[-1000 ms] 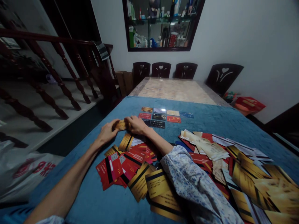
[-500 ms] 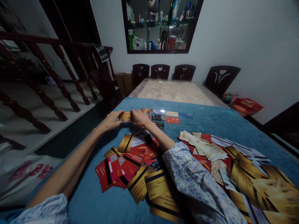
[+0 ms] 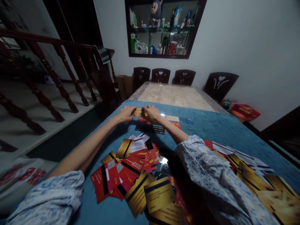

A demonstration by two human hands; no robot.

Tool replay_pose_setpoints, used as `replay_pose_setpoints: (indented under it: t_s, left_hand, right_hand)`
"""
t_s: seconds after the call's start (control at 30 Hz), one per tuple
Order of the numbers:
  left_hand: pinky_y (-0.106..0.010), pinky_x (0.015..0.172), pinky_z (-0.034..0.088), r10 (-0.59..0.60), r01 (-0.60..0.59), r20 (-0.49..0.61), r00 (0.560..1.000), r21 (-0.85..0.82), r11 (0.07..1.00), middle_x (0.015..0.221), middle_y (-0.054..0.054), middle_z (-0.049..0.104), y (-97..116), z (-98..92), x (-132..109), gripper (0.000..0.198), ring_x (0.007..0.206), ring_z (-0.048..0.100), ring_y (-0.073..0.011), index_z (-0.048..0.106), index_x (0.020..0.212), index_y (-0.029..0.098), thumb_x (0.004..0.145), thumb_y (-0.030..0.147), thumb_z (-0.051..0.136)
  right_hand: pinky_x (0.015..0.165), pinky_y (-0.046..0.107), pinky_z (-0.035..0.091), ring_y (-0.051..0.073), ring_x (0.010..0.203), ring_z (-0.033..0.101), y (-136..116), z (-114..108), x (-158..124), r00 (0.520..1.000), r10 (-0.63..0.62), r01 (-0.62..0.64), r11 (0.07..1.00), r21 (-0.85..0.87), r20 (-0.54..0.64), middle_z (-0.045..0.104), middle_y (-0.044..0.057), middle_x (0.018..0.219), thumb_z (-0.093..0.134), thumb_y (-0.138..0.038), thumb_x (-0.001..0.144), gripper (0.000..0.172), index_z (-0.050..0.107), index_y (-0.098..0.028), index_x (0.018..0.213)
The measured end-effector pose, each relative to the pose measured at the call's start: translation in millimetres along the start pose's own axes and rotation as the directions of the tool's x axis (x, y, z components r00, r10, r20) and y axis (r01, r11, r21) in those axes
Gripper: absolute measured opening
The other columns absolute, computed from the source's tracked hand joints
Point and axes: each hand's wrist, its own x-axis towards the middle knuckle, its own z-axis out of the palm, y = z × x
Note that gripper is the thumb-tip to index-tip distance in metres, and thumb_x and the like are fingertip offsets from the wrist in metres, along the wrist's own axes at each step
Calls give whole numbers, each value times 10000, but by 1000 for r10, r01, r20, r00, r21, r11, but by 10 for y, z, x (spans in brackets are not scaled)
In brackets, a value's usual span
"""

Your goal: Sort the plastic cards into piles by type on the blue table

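Note:
A gold card (image 3: 138,112) is pinched at its two ends between my left hand (image 3: 126,113) and my right hand (image 3: 152,113), low over the blue cloth at its far left. Around my fingers lie laid-out cards: a red card (image 3: 144,121) just below, dark cards (image 3: 150,128) nearer me, a cream card (image 3: 172,118) and a blue card (image 3: 186,120) to the right. My right hand covers part of this group. Closer to me spreads a loose pile of red cards (image 3: 133,165), gold cards (image 3: 159,192) and white cards (image 3: 137,144).
Another heap of gold and white cards (image 3: 253,178) lies at the right, partly behind my right sleeve. The blue cloth (image 3: 199,131) covers the near part of a stone-topped table (image 3: 173,93). Dark chairs (image 3: 161,76) stand beyond it. A white plastic bag (image 3: 25,178) is at the left.
Both hands have moved right and slightly forward with the gold card, toward the top row of laid-out cards. Dark cards beneath show more, and the view has shifted a little.

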Motion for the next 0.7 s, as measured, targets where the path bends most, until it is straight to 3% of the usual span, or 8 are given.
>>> replay_pose_setpoints:
  t_s: [0.2,0.7]
  left_hand:
    - [-518,1026,438,-44,40,85,995,45,998,1326,-139,554,129,82,263,581,1279,463,-365,518,1416,240,840,200,575]
    - [-629,1042,431,-31,13,261,965,72,997,1335,-148,555,195,315,740,328,1299,445,-359,639,1145,193,829,184,550]
  right_hand:
    - [965,497,474,367,1276,432,229,76,90,999,40,-40,999,-36,-6,508,198,1372,575,-360,937,431,593,-200,1337]
    - [1002,579,435,396,1307,420,543,295,411,984,99,-91,994,-56,150,554,182,1393,557,-346,911,405,683,-197,1266]
